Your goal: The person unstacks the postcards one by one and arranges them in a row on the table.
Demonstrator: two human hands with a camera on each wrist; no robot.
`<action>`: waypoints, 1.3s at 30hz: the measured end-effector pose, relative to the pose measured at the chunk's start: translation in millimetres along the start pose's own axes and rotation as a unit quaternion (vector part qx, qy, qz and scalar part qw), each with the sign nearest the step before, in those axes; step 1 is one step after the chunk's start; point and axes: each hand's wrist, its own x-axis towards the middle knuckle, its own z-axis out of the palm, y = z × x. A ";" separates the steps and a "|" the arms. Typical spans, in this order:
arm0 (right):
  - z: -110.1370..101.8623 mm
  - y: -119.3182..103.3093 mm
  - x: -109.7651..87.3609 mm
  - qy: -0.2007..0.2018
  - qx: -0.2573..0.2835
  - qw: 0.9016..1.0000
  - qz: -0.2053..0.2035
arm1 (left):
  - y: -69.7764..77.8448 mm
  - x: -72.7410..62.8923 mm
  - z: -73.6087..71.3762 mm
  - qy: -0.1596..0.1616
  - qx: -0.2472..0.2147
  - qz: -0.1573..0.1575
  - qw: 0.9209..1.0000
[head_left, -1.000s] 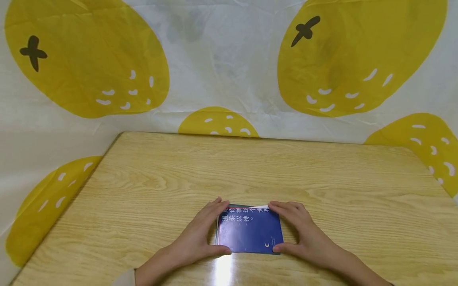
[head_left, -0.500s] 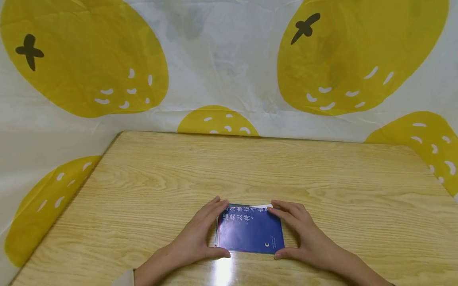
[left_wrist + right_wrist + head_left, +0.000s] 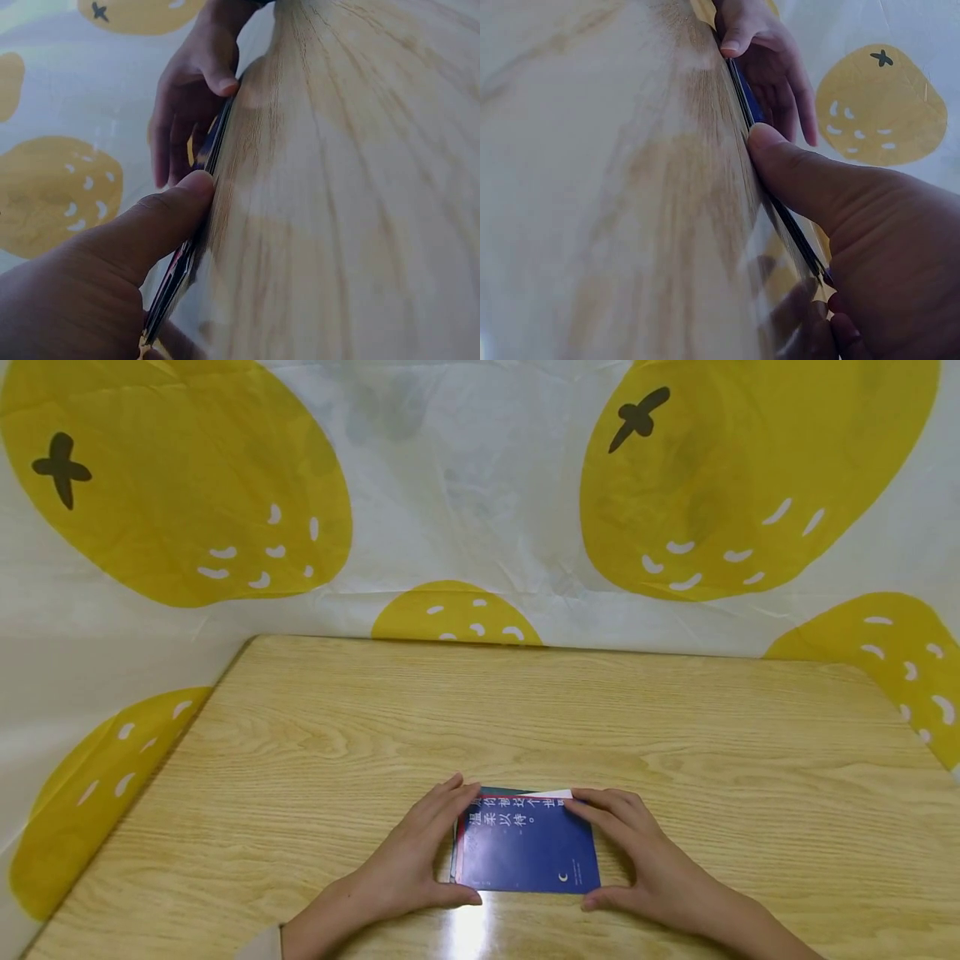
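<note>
A small stack of cards [image 3: 525, 856] lies at the front middle of the table. Its top card is dark blue with white Chinese characters and a small moon; teal, red and white edges of other cards peek out at the left and far sides. My left hand [image 3: 412, 852] holds the stack's left end, thumb on the near edge and fingers at the far corner. The right hand [image 3: 648, 860] grips the right end the same way. Both wrist views show the card edges [image 3: 217, 135] from the side, low over the table, with each thumb [image 3: 787, 165] against them.
The wood-grain table [image 3: 360, 718] spreads out around the hands. A white cloth [image 3: 465, 468] with large yellow fruit prints hangs behind and at the sides. A bright light reflection lies on the tabletop near the left thumb.
The top blue card has slid slightly right and toward me, so more of the red, teal and white edges shows. My right hand has shifted slightly right; the left hand has hardly moved.
</note>
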 end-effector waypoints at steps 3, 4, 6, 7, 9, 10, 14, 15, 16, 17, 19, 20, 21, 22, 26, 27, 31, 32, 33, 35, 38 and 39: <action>-1.7 -0.7 0.2 -0.008 0.000 1.000 0.008 | 0.1 0.1 -0.4 0.000 0.000 0.000 1.000; -2.0 -0.8 0.4 -0.009 -0.002 1.000 0.008 | 0.2 0.1 -0.4 0.001 0.000 0.001 1.000; -3.1 -0.9 0.2 -0.020 -0.002 1.000 0.016 | 0.1 0.1 -0.5 0.001 0.000 0.003 1.000; -3.5 -0.8 0.2 -0.025 -0.002 1.000 0.019 | 0.1 0.1 -0.5 0.002 0.000 0.004 1.000; -4.0 -0.1 0.0 -0.030 -0.005 0.999 0.023 | -0.2 0.1 -0.1 0.003 0.000 0.007 1.000; -4.5 0.3 0.0 -0.032 -0.005 0.999 0.024 | -0.4 0.1 0.1 0.004 0.000 0.009 1.000; -6.5 1.6 1.0 -0.015 0.006 1.000 0.013 | -1.4 0.6 1.4 0.008 -0.003 0.019 1.000; -7.3 1.7 1.6 -0.007 0.010 1.000 0.007 | -1.6 0.8 1.6 0.009 -0.004 0.022 1.000; -7.8 1.9 1.9 0.002 0.015 1.000 0.000 | -1.8 0.8 1.6 0.010 -0.005 0.023 1.000; -8.2 1.8 2.3 0.011 0.020 1.000 -0.007 | -1.7 1.0 1.7 0.011 -0.006 0.024 1.000; -9.0 1.7 2.9 0.026 0.025 0.999 -0.020 | -1.2 1.3 1.5 0.013 -0.009 0.023 1.000; -9.4 1.3 3.2 0.029 0.028 0.999 -0.021 | -0.7 1.4 1.2 0.015 -0.010 0.022 1.000; -9.8 0.9 3.3 0.030 0.027 0.999 -0.021 | -0.1 1.7 0.8 0.017 -0.013 0.022 1.000; -10.1 0.5 3.3 0.034 0.027 0.999 -0.023 | 0.6 1.9 0.4 0.021 -0.015 0.020 0.999; -13.1 -1.2 4.8 0.035 0.027 0.999 -0.021 | 3.4 3.7 -2.6 0.040 -0.026 0.028 0.998; -13.8 -1.3 5.5 0.037 0.027 0.999 -0.023 | 3.9 4.0 -3.7 0.044 -0.030 0.029 0.998; -16.6 -2.6 10.4 0.042 0.030 0.998 -0.029 | 4.1 4.9 -10.0 0.051 -0.049 0.030 0.997; -16.7 -2.7 11.9 0.045 0.031 0.998 -0.035 | 3.7 5.0 -11.9 0.053 -0.051 0.031 0.997; -17.0 -3.0 13.7 0.045 0.033 0.998 -0.038 | 3.1 5.0 -13.9 0.054 -0.053 0.029 0.997; -17.3 -4.0 17.2 0.044 0.036 0.997 -0.043 | 1.3 5.5 -18.0 0.061 -0.057 0.032 0.996; -17.5 -4.8 21.6 0.038 0.039 0.998 -0.044 | -1.6 6.9 -23.5 0.071 -0.064 0.033 0.995; -17.7 -5.0 22.7 0.035 0.040 0.998 -0.042 | -2.3 7.3 -25.2 0.072 -0.069 0.031 0.994</action>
